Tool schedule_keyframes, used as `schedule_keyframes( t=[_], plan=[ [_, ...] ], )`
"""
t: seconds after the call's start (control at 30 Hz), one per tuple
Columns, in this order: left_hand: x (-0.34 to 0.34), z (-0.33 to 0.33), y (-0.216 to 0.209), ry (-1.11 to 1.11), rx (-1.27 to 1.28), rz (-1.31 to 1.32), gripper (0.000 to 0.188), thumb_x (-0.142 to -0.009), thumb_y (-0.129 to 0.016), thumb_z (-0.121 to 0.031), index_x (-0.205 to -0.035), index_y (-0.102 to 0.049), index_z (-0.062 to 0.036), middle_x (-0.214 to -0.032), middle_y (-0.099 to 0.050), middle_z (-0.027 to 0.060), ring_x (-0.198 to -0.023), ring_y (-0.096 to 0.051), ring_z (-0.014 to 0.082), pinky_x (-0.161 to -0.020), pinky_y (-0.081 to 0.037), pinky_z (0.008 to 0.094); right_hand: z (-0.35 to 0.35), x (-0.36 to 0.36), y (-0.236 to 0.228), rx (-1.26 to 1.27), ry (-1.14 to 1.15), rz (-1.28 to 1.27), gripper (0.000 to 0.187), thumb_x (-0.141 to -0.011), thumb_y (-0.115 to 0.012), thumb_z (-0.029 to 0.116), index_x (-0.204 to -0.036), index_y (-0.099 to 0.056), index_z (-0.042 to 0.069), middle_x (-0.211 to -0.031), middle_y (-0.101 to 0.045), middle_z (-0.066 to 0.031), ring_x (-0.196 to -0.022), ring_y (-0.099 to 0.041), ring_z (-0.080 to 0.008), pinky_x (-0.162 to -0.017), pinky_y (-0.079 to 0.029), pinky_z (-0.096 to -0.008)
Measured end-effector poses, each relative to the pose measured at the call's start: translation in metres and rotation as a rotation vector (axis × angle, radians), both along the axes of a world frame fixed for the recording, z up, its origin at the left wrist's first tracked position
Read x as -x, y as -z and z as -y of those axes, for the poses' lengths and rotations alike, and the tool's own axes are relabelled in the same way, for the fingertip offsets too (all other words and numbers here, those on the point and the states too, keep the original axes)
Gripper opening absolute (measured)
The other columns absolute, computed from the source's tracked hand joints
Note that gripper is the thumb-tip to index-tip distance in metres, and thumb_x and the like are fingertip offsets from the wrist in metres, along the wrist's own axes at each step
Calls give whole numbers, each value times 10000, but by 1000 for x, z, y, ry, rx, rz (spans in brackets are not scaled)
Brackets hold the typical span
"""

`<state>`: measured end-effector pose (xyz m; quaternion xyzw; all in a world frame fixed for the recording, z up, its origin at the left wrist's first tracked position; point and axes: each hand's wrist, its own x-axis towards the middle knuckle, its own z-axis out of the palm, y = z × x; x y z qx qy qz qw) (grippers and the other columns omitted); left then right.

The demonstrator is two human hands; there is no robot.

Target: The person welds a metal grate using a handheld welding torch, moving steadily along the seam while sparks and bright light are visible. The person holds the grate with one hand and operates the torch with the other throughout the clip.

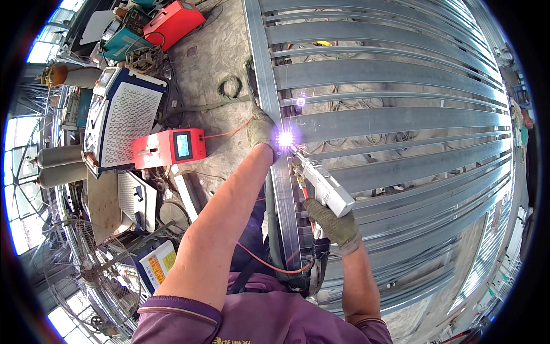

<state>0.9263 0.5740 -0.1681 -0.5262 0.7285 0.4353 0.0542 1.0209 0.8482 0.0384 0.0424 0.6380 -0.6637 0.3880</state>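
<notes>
My right hand (335, 223), in a grey-green work glove, is closed around the grip of a silver handheld welding gun (326, 189). The gun's nozzle points up and left at a bright violet-white arc (285, 138), which throws sparks where a flat steel slat (344, 123) meets the long steel side rail (264, 63). Just left of the glare, my gloved left hand (262, 127) lies against the rail's outer edge. Its fingers are partly hidden, and I cannot make out whether they grip the rail. The glare covers the joint itself.
Parallel slats fill the right side. On the floor at left stand a red box with a small screen (172, 148), a white-and-blue perforated machine (123, 117), another red machine (175, 23) and a wire-cage fan (91, 269). An orange hose (269, 265) loops near my waist; a coiled cable (230, 87) lies beyond.
</notes>
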Motion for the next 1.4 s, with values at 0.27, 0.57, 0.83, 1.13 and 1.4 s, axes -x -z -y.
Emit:
schedule_keyframes(
  t=[0.27, 0.57, 0.83, 1.13, 1.4],
  plan=[
    [2, 2, 5, -20, -11, 1, 651, -1110, -267, -624, -1302, -625, -115, -1128, -704, 58, -922, -660, 201, -782, -584, 389, 0, -2, -1, -10, 19, 28, 482, -943, -790, 150, -1371, -619, 10, -858, -654, 0, -696, -623, -79, -566, -517, -265],
    [3, 1, 8, -18, -32, -2, 668, -1113, -251, -626, -1326, -618, -110, -1171, -695, 65, -966, -654, 212, -819, -569, 387, -1, -4, -8, -13, 27, 97, 498, -943, -800, 172, -1381, -619, 20, -859, -663, 0, -691, -622, -79, -562, -510, -272],
    [0, 0, 6, -11, -59, -8, 664, -1113, -245, -602, -1369, -597, -100, -1252, -672, 81, -1048, -639, 230, -887, -538, 381, 0, -4, -15, -39, 9, 86, 488, -942, -798, 165, -1374, -626, 20, -845, -659, 8, -697, -619, -78, -570, -505, -271],
    [-8, -4, -4, 62, -310, -71, 664, -1114, -238, -575, -1418, -573, -89, -1343, -646, 100, -1141, -622, 250, -964, -503, 374, -2, -10, -7, -5, 28, 53, 477, -944, -782, 134, -1378, -617, 23, -888, -665, 1, -713, -618, -76, -582, -513, -263],
    [-4, -18, -15, 313, -645, -41, 667, -1114, -232, -551, -1461, -552, -79, -1423, -623, 116, -1223, -607, 269, -1033, -472, 368, -4, -15, -5, 9, 44, 41, 485, -938, -791, 137, -1376, -616, 24, -891, -651, 12, -715, -609, -67, -577, -513, -255]
  ],
)
